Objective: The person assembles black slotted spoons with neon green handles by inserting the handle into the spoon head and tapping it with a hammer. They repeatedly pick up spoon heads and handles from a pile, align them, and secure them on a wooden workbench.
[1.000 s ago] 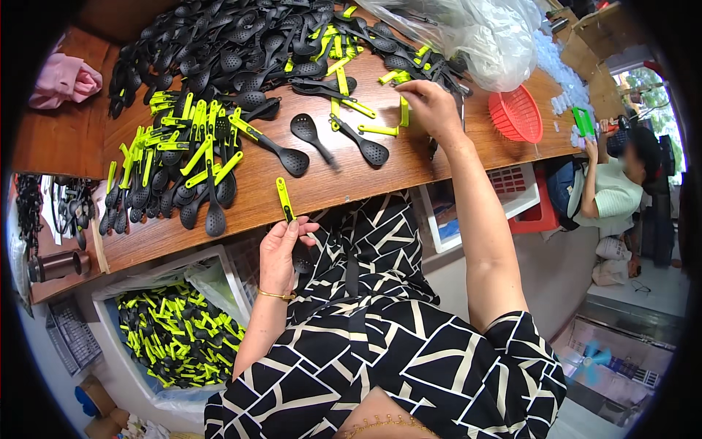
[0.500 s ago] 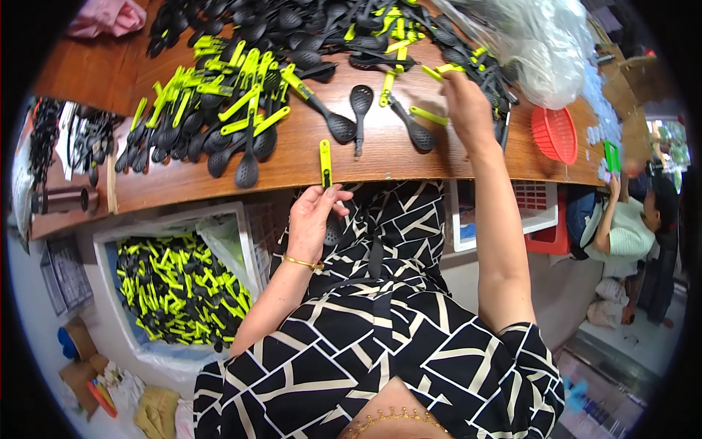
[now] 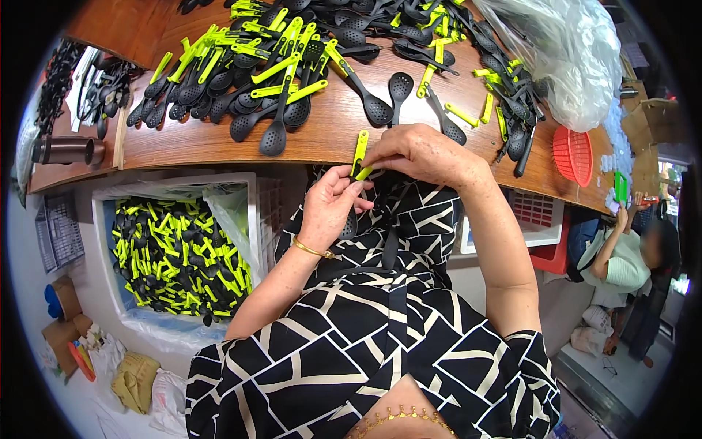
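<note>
Lime-handled black spoon (image 3: 361,148) is clamped in left hand (image 3: 326,209), handle up, just off the table's (image 3: 186,148) near edge. Lime strip (image 3: 364,173) is pinched by right hand (image 3: 423,155) beside that handle; contact can't be told. More spoons (image 3: 227,80) are heaped toward the near-left corner.

"What furniture do you have?"
"You're at a brown wooden table (image 3: 205,148), its glossy grain catching the light; a brown wooden panel (image 3: 124,33) adjoins its far left corner."
"And your floor (image 3: 632,377)?"
"Pale grey, beyond the table's right end. Left of the table you have a pale bluish surface (image 3: 31,252), wall or floor unclear."
"Any window (image 3: 670,173)?"
"Yes, bright with daylight, past the table's right end."
</note>
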